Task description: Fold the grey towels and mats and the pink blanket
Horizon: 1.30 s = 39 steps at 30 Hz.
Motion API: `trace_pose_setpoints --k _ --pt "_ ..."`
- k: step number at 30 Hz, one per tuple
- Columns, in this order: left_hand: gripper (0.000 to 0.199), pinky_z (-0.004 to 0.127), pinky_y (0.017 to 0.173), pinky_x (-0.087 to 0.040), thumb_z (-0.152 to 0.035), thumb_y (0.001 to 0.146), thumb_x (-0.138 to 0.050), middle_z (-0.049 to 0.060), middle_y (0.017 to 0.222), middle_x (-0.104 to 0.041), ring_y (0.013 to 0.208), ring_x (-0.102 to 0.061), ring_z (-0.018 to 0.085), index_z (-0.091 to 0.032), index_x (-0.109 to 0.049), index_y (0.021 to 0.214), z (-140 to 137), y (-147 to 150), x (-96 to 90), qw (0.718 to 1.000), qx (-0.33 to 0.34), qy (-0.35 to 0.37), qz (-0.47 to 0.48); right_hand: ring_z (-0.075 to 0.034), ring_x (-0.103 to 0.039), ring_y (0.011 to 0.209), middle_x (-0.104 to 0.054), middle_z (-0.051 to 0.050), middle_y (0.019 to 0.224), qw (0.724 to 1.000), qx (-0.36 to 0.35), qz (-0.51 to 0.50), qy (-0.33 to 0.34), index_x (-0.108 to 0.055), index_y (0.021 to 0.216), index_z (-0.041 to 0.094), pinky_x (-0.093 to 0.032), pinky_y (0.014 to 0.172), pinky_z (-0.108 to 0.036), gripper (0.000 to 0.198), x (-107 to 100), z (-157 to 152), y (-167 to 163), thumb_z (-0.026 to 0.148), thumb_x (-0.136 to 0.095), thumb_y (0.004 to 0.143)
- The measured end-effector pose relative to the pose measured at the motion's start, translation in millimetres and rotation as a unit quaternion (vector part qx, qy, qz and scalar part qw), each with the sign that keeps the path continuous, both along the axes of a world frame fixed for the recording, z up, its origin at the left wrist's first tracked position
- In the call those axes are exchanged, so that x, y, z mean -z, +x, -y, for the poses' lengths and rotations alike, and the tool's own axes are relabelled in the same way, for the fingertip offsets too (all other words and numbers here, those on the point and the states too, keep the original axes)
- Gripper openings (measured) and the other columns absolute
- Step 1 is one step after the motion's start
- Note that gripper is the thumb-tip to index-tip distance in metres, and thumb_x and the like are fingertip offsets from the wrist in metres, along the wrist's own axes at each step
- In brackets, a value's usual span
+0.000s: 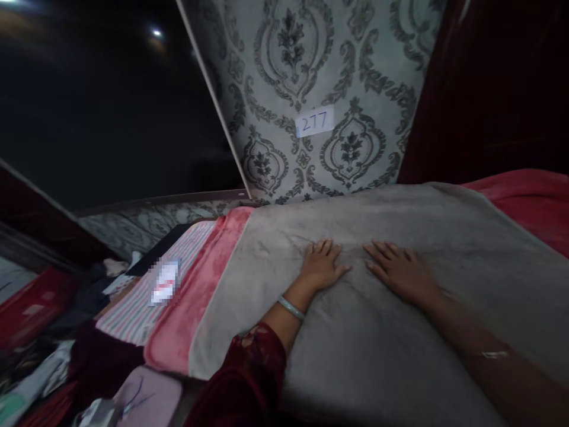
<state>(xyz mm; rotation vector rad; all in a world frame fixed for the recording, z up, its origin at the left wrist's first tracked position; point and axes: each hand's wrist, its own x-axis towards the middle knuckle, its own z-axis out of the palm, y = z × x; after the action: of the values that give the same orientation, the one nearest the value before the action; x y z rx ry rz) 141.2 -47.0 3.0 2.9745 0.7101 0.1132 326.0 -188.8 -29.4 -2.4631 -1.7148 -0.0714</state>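
Grey, soft-looking fabric makes up the wide blanket (360, 344) under both hands, and it lies spread out with faint creases near the fingers. The left hand (320, 265) rests palm down on it, fingers fanned and nothing grasped, nearer the blanket's left edge than the right hand is. The right hand (398, 270) lies just beside it, also palm down with spread fingers and gripping nothing; the two do not touch. Both are closer to the blanket's far edge than to its near-left corner. A pale bangle (291, 308) circles the left wrist, below a dark red sleeve (251, 367). Along the blanket's left edge shows a pink blanket (200, 296), and beyond that a striped cloth (127, 314) bearing a blurred white patch (164, 283). Red fabric (528, 196) appears past the far-right corner. Behind the far edge rises patterned wallpaper (293, 53) with a paper label (315, 121) reading 277, between a dark glossy panel (102, 107) on the left and dark red woodwork (493, 89) on the right
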Motion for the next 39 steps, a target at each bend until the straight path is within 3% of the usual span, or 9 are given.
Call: trace_pose_setpoints --k 3,9,13,18,23,27,29,34,39 --pt "0.072 0.058 0.123 -0.018 -0.067 0.098 -0.025 0.008 0.167 -0.026 0.154 -0.021 0.03 -0.027 -0.032 0.158 -32.4 -26.5 -4.9 0.998 -0.056 -0.003 -0.029 -0.034 -0.028 0.15 -0.033 -0.007 0.163 1.0 -0.004 -0.005 0.012 -0.037 0.158 0.026 -0.027 0.117 -0.06 0.072 6.1 -0.4 2.6 0.06 -0.017 0.098" --pt "0.068 0.057 0.123 -0.015 -0.057 0.101 -0.024 0.01 0.168 -0.021 0.155 -0.017 0.03 -0.023 -0.028 0.159 -118.7 -135.3 -18.4 0.957 -0.28 -0.006 -0.069 -0.034 -0.027 0.15 -0.033 -0.007 0.163 1.0 -0.009 -0.002 0.018 -0.037 0.158 0.026 -0.025 0.118 -0.06 0.073 13.7 -2.4 6.0 0.06 -0.016 0.097" --pt "0.065 0.058 0.122 -0.019 -0.051 0.102 -0.024 0.013 0.167 -0.022 0.154 -0.02 0.031 -0.019 -0.031 0.158 -138.8 -175.4 -20.2 0.935 -0.349 0.003 -0.056 -0.034 -0.028 0.15 -0.034 -0.007 0.162 1.0 -0.009 -0.007 0.023 -0.038 0.157 0.026 -0.026 0.117 -0.061 0.073 13.9 -4.0 6.9 0.061 -0.018 0.097" --pt "0.055 0.062 0.117 -0.026 -0.047 0.102 -0.031 0.017 0.158 -0.042 0.149 -0.031 0.034 -0.018 -0.051 0.144 -134.8 -165.3 -17.7 0.929 -0.361 0.083 -0.026 -0.033 -0.03 0.149 -0.035 -0.006 0.162 1.0 -0.007 -0.013 0.015 -0.037 0.157 0.029 -0.029 0.117 -0.061 0.071 11.2 -4.6 6.0 0.061 -0.019 0.097" --pt "0.058 0.051 0.123 -0.022 -0.048 0.102 -0.033 0.009 0.164 -0.032 0.153 -0.024 0.026 -0.023 -0.038 0.154 -136.2 -118.4 -15.7 0.985 -0.169 0.027 -0.037 -0.034 -0.03 0.149 -0.035 -0.006 0.162 0.999 -0.002 -0.013 0.03 -0.037 0.157 0.029 -0.028 0.117 -0.061 0.072 14.6 -4.5 6.3 0.062 -0.019 0.096" --pt "0.065 0.056 0.124 -0.013 -0.056 0.1 -0.032 0.005 0.168 -0.023 0.155 -0.017 0.026 -0.028 -0.028 0.159 -152.8 -86.5 -14.3 0.996 -0.069 -0.019 -0.06 -0.032 -0.029 0.15 -0.034 -0.005 0.163 0.999 -0.003 -0.008 0.034 -0.036 0.158 0.029 -0.027 0.118 -0.061 0.075 23.4 -4.2 10.0 0.065 -0.018 0.095" --pt "0.064 0.056 0.124 -0.01 -0.056 0.101 -0.031 0.003 0.168 -0.021 0.156 -0.014 0.026 -0.03 -0.028 0.159 -172.7 -88.3 -14.7 0.994 -0.087 -0.023 -0.067 -0.032 -0.029 0.15 -0.033 -0.004 0.163 0.999 -0.003 -0.005 0.042 -0.036 0.158 0.029 -0.027 0.118 -0.06 0.077 28.5 -3.9 12.5 0.067 -0.017 0.094" --pt "0.062 0.059 0.124 -0.01 -0.052 0.102 -0.025 0.0 0.17 -0.015 0.157 -0.01 0.028 -0.032 -0.024 0.16 -230.0 -128.3 -15.7 0.969 -0.238 -0.036 -0.053 -0.029 -0.031 0.149 -0.035 0.0 0.162 0.998 0.004 -0.004 0.058 -0.036 0.157 0.034 -0.029 0.118 -0.058 0.075 37.0 -2.9 17.2 0.069 -0.018 0.093" --pt "0.061 0.058 0.123 -0.014 -0.05 0.102 -0.023 0.0 0.169 -0.018 0.155 -0.015 0.029 -0.031 -0.026 0.16 -241.6 -141.8 -18.3 0.959 -0.277 -0.019 -0.06 -0.031 -0.032 0.149 -0.037 -0.002 0.161 0.999 0.0 -0.001 0.051 -0.037 0.157 0.032 -0.03 0.117 -0.059 0.076 35.6 -3.1 17.4 0.069 -0.019 0.093"
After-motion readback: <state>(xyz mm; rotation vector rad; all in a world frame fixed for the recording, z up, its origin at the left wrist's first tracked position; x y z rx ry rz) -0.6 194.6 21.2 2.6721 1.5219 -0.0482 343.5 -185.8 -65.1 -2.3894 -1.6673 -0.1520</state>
